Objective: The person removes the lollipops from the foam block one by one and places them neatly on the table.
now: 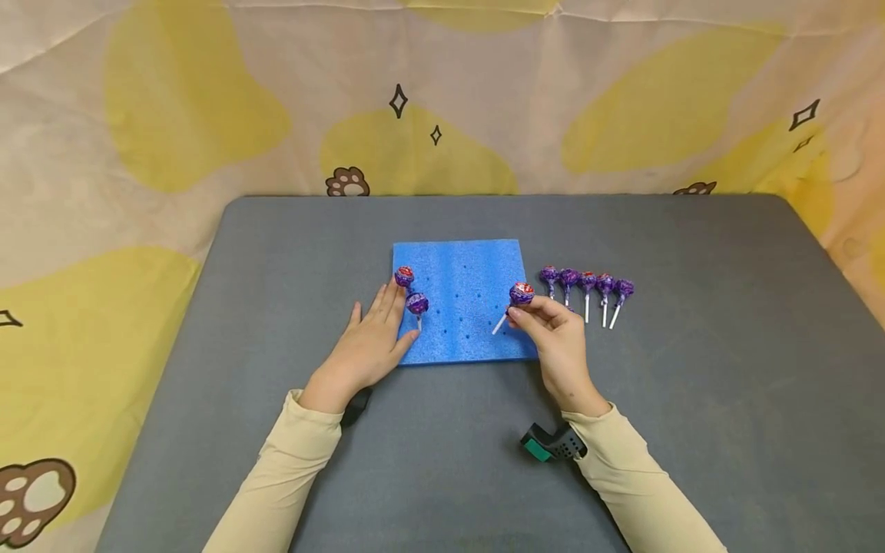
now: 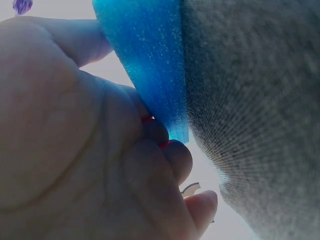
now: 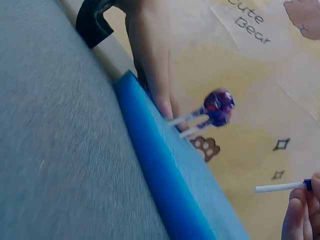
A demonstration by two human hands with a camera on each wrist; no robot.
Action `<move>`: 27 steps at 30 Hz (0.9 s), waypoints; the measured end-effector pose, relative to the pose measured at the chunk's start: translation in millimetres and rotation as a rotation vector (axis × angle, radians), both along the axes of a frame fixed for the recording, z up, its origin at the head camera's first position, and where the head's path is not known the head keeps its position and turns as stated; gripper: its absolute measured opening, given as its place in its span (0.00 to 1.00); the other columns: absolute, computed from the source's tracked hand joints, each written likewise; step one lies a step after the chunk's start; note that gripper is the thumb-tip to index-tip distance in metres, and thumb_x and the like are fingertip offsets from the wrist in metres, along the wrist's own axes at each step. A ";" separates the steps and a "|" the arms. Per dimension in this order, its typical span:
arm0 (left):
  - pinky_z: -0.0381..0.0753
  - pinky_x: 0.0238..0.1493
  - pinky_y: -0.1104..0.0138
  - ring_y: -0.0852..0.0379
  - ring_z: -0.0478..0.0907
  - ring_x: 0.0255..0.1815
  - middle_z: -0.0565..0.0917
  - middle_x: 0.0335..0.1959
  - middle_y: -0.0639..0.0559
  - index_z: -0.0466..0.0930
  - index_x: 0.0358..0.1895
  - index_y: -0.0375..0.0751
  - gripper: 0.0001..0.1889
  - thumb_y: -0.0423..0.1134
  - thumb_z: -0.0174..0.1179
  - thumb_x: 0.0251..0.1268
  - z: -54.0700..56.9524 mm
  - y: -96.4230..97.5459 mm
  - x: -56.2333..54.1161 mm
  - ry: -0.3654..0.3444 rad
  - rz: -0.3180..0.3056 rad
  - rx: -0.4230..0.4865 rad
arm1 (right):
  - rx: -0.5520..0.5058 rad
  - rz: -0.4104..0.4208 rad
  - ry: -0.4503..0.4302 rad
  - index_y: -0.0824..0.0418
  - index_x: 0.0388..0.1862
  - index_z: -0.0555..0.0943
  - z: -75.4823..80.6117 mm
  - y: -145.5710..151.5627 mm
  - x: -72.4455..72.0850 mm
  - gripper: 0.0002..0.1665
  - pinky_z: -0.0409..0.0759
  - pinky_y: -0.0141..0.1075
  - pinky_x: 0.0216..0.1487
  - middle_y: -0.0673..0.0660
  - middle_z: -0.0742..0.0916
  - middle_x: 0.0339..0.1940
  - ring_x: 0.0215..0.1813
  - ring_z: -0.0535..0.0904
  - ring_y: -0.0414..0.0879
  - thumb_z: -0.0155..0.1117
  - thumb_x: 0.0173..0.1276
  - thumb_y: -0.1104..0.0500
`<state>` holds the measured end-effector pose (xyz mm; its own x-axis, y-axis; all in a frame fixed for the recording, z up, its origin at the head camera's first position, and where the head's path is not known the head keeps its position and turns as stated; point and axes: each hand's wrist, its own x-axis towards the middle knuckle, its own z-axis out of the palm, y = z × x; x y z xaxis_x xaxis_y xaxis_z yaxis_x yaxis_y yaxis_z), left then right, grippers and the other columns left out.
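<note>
A: How far along is the work looking?

B: Two purple-wrapped lollipops are standing upright in the holes at the left edge of the blue foam board. The right hand is pinching a third lollipop by its stick, head up and stick slanting down-left over the board's right part. It is not yet sitting in a hole.

A: And what is remaining?

B: Five more lollipops are lying in a row on the grey bench, just right of the board. Most of the holes are showing empty, so I am judging this as early.

A: What is the left hand doing?

B: The left hand is lying flat with fingers straight, pressing on the board's left edge beside the two planted sticks and grasping nothing. The left wrist view is showing fingers against the foam's edge.

A: Any room for moving?

B: Plenty. The board's middle is lying open between the hands, and the bench is stretching bare well beyond it on every side. The tight spots, I think, are the standing pair by the left fingers and the row near the right wrist.
</note>
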<state>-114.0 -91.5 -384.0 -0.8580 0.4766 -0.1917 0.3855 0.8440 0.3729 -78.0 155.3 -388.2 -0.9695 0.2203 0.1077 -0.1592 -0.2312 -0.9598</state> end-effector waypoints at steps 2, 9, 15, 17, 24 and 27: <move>0.36 0.68 0.42 0.46 0.34 0.76 0.37 0.76 0.42 0.38 0.74 0.33 0.36 0.52 0.40 0.75 0.0 0.3 -0.7 0.001 0.001 0.001 | -0.009 -0.013 -0.001 0.58 0.29 0.83 -1.6 7.1 4.2 0.18 0.81 0.33 0.38 0.52 0.86 0.29 0.31 0.83 0.41 0.56 0.60 0.80; 0.36 0.68 0.42 0.46 0.34 0.75 0.37 0.76 0.41 0.38 0.74 0.33 0.36 0.51 0.41 0.75 -0.4 0.3 -0.8 -0.005 0.004 0.006 | -0.036 -0.041 -0.001 0.58 0.30 0.84 -8.8 25.8 15.3 0.21 0.81 0.32 0.37 0.53 0.87 0.29 0.32 0.84 0.40 0.54 0.60 0.81; 0.35 0.68 0.42 0.46 0.34 0.75 0.36 0.76 0.42 0.38 0.74 0.33 0.37 0.51 0.41 0.75 -2.8 0.1 -1.1 -0.006 0.009 0.009 | -0.033 -0.062 0.016 0.58 0.28 0.84 -10.7 33.7 15.1 0.20 0.81 0.31 0.36 0.53 0.87 0.27 0.30 0.84 0.40 0.55 0.60 0.81; 0.35 0.68 0.42 0.46 0.33 0.75 0.36 0.76 0.42 0.38 0.74 0.33 0.37 0.51 0.41 0.75 -3.6 -0.2 -1.1 -0.006 0.010 0.009 | -0.029 -0.070 0.013 0.58 0.28 0.84 -9.8 36.8 14.7 0.20 0.81 0.31 0.35 0.52 0.87 0.26 0.29 0.83 0.40 0.55 0.60 0.81; 0.35 0.68 0.42 0.46 0.34 0.75 0.36 0.76 0.41 0.38 0.74 0.33 0.37 0.51 0.40 0.75 -4.2 -0.2 -1.7 -0.001 0.001 0.009 | -0.049 -0.079 -0.078 0.58 0.27 0.85 -3.0 56.3 13.4 0.18 0.81 0.31 0.33 0.52 0.87 0.25 0.26 0.83 0.40 0.57 0.61 0.79; 0.36 0.68 0.42 0.46 0.34 0.75 0.36 0.76 0.41 0.38 0.74 0.33 0.37 0.52 0.40 0.75 -4.1 0.0 -2.0 0.002 0.000 0.007 | -0.038 -0.070 -0.130 0.58 0.26 0.85 0.5 65.9 12.6 0.15 0.81 0.31 0.33 0.51 0.87 0.25 0.26 0.83 0.40 0.61 0.61 0.76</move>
